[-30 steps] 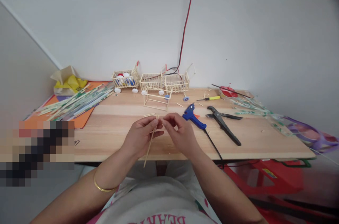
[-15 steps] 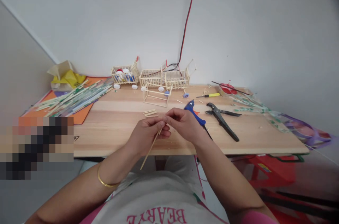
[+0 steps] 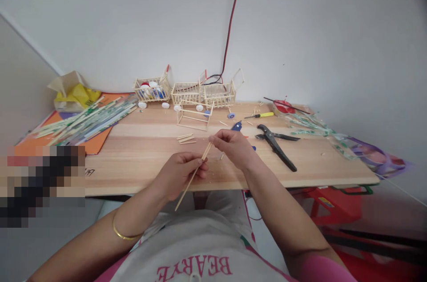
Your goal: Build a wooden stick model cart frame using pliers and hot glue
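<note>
A long thin wooden stick [image 3: 186, 191] slants up from the table's front edge between my hands, with a second, shorter stick seeming to lie along its upper part. My left hand [image 3: 180, 173] grips it partway up, thumb on top. At the upper end, my right hand [image 3: 231, 146] pinches the tip between thumb and fingers. Just beyond my hands lie several short cut sticks [image 3: 186, 138]. Farther back stands a bare stick frame [image 3: 194, 117]. A blue glue gun [image 3: 236, 126] is partly hidden behind my right hand.
Three small stick carts [image 3: 153, 90] line the wall. Black cutters [image 3: 276, 148] and a yellow-handled screwdriver [image 3: 265, 115] lie right. Long sticks in wrappers [image 3: 90, 124] cover an orange sheet at left. Plastic packaging [image 3: 333, 137] spreads right, above a red stool [image 3: 333, 206].
My right hand has moved up and away from the left, so more of the sticks shows between them. The left hand has dropped slightly. The view has shifted a little.
</note>
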Available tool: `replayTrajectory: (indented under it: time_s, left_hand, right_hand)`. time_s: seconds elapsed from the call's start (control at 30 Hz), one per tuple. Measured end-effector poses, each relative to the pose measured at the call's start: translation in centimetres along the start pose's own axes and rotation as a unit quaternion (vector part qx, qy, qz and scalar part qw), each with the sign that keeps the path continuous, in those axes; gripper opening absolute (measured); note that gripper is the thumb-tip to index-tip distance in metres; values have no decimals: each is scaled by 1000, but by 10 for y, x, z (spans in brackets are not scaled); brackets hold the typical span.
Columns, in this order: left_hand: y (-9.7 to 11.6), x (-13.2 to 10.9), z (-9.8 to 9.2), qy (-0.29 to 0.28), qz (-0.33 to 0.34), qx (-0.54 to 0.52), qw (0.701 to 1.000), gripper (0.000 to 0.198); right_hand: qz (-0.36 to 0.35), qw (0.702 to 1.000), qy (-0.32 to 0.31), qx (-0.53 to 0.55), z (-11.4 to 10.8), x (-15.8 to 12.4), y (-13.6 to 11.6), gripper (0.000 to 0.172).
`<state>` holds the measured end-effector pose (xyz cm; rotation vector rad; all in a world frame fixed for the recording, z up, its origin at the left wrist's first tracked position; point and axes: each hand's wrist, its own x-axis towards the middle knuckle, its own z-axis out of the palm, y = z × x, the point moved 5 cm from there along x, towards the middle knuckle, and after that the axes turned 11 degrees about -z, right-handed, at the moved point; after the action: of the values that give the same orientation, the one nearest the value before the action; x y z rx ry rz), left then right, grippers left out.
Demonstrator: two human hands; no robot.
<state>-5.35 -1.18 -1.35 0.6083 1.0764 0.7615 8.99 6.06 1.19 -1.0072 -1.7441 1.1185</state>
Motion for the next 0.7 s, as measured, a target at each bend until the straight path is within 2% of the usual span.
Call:
replayTrajectory:
  time_s: [0.37,0.53,0.7]
  left_hand:
    - [6,3,1,71,67,113,989,15]
    - [7,0,2,95,62,132,985,17]
    - [7,-1,4,97,70,136,983,17]
  right_hand:
    - [25,999,24,11,4,-2,2,32]
    - [9,999,46,20,7,-2,7,33]
    - [7,997,71,40,8,-2,12,33]
